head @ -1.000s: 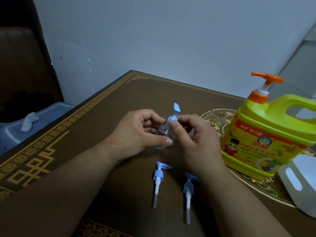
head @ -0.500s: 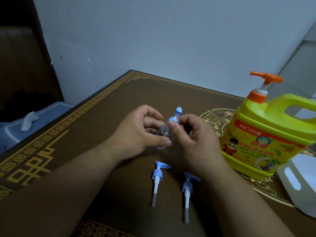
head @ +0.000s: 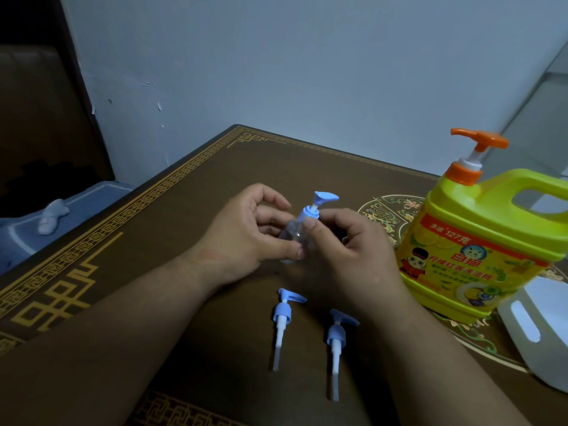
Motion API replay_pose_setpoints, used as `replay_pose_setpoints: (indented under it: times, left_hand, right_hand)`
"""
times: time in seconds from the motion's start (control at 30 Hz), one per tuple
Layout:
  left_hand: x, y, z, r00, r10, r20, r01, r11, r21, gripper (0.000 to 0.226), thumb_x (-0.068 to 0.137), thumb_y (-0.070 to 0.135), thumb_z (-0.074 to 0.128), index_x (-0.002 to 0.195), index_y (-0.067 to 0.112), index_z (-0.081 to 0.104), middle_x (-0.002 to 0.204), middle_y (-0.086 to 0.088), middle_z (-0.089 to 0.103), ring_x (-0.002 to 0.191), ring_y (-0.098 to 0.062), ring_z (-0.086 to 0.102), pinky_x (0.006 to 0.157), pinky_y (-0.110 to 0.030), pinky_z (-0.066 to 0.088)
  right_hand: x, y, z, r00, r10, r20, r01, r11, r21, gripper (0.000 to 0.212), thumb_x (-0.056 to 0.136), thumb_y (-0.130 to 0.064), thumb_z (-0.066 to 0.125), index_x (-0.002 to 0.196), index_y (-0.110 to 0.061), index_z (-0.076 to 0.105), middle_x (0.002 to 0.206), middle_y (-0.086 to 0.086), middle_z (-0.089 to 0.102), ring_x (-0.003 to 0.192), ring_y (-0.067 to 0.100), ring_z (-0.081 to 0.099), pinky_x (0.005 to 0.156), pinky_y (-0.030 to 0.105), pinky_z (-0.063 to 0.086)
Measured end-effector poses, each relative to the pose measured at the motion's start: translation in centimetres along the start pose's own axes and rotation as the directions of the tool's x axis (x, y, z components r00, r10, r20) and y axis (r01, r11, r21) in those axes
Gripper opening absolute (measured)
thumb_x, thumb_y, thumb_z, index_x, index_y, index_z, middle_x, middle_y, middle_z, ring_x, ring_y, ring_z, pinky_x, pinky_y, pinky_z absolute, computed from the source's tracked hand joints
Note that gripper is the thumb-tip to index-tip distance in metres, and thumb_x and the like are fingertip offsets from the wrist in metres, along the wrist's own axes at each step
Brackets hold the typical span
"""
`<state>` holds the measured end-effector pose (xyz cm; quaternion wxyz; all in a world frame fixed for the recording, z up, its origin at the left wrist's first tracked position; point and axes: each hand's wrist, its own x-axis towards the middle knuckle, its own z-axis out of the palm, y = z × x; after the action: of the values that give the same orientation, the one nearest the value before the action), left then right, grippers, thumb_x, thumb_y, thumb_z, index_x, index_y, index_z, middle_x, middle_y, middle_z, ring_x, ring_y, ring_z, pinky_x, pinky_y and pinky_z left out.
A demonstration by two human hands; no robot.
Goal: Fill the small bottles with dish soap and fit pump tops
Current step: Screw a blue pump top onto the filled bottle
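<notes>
A small clear bottle (head: 293,235) is held tilted above the middle of the table, its blue pump top (head: 319,202) sticking up from the neck. My left hand (head: 242,232) grips the bottle's body. My right hand (head: 347,244) pinches the blue collar of the pump at the neck. Two loose blue pump tops with white tubes lie on the table in front of my wrists, one on the left (head: 282,321) and one on the right (head: 336,342). The big yellow-green dish soap jug (head: 479,241) with an orange pump stands at the right.
The dark brown table (head: 172,216) has gold edge patterns and meets a pale wall at the back. A translucent white jug (head: 544,330) lies at the right edge, near the soap jug. Off the table's left side is a blue surface with a small white object (head: 52,221).
The pump head on the held bottle has turned, its nozzle now pointing right. My right fingers shifted on the collar. The bottle stays in my left hand.
</notes>
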<state>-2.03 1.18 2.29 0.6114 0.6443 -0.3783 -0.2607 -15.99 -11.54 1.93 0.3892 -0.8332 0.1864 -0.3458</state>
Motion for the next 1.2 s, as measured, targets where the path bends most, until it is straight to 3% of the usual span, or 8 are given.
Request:
replay_pose_setpoints:
  times: [0.17,0.27,0.4,0.57,0.7,0.87,1.0,1.2]
  left_hand:
    - [0.09,-0.27,0.06,1.000,0.008,0.003,-0.009,1.000,0.017,0.065,0.065,-0.014,0.090,0.116,0.009,0.056,0.097,-0.006,0.082,0.090,-0.020,0.080,0.076,-0.028,0.063]
    - [0.09,-0.30,0.14,1.000,0.007,0.002,-0.007,1.000,0.002,0.064,0.066,-0.014,0.089,0.117,0.010,0.057,0.098,-0.006,0.082,0.090,-0.018,0.079,0.077,-0.028,0.062]
    - [0.08,-0.29,0.05,1.000,0.000,-0.014,-0.001,0.999,-0.044,0.066,0.066,-0.016,0.088,0.119,0.006,0.056,0.098,-0.010,0.081,0.087,-0.019,0.079,0.072,-0.024,0.061]
    - [0.08,-0.38,0.10,1.000,0.007,0.002,-0.007,1.000,-0.029,0.065,0.067,-0.018,0.086,0.119,0.006,0.056,0.098,-0.009,0.082,0.091,-0.021,0.079,0.076,-0.026,0.062]
    - [0.08,-0.30,0.08,1.000,0.004,-0.009,-0.005,0.999,-0.050,0.065,0.067,-0.016,0.088,0.119,0.005,0.055,0.098,-0.009,0.082,0.089,-0.020,0.079,0.073,-0.027,0.062]
    - [0.15,-0.44,0.12,1.000,0.002,-0.010,-0.002,0.999,-0.047,0.065,0.066,-0.019,0.087,0.117,0.008,0.056,0.099,-0.007,0.082,0.094,-0.023,0.080,0.078,-0.034,0.064]
    - [0.13,-0.49,0.04,1.000,-0.004,-0.004,0.003,0.999,-0.044,0.067,0.065,-0.013,0.091,0.119,0.008,0.057,0.102,-0.009,0.082,0.098,-0.025,0.079,0.084,-0.041,0.064]
    - [0.12,-0.34,0.15,1.000,0.005,-0.006,-0.005,1.000,-0.011,0.065,0.066,-0.015,0.089,0.118,0.007,0.058,0.097,-0.009,0.081,0.092,-0.021,0.080,0.079,-0.031,0.064]
  right_hand:
    - [-0.17,0.18,0.62,0.998,0.014,-0.055,-0.010,0.998,0.064,0.023,0.085,-0.036,0.081,0.075,-0.027,0.062,0.059,-0.009,0.049,0.056,0.007,0.046,0.051,0.024,0.043]
    - [-0.27,-0.02,0.66,0.999,0.032,-0.032,-0.028,0.990,0.137,0.014,0.089,-0.033,0.079,0.084,-0.025,0.068,0.063,-0.009,0.054,0.058,0.009,0.050,0.052,0.022,0.046]
    - [-0.16,0.23,0.70,1.000,0.021,-0.016,-0.018,0.990,0.142,0.011,0.093,-0.033,0.073,0.098,-0.024,0.075,0.085,0.004,0.069,0.077,0.025,0.066,0.065,0.042,0.058]
    - [-0.26,0.28,0.71,1.000,-0.007,-0.031,0.012,0.985,0.173,0.012,0.087,-0.029,0.081,0.095,-0.025,0.073,0.069,-0.003,0.052,0.062,0.008,0.050,0.053,0.022,0.044]
    - [-0.23,0.39,0.68,0.999,-0.042,-0.030,0.045,0.992,0.117,0.011,0.096,-0.034,0.069,0.106,-0.031,0.073,0.088,-0.005,0.067,0.081,0.013,0.065,0.066,0.030,0.053]
    - [-0.34,0.18,0.73,0.998,-0.032,-0.060,0.041,0.987,0.153,0.010,0.090,-0.029,0.078,0.093,-0.031,0.070,0.066,-0.008,0.054,0.060,0.009,0.052,0.053,0.021,0.046]
    - [-0.27,0.37,0.79,0.998,-0.048,-0.032,0.052,0.990,0.135,0.014,0.097,-0.033,0.068,0.109,-0.027,0.074,0.088,-0.002,0.070,0.082,0.017,0.068,0.069,0.034,0.058]
    - [-0.35,0.44,0.88,0.999,-0.027,-0.046,0.035,0.985,0.171,0.010,0.091,-0.032,0.076,0.096,-0.029,0.069,0.069,-0.013,0.055,0.062,0.004,0.052,0.056,0.017,0.046]
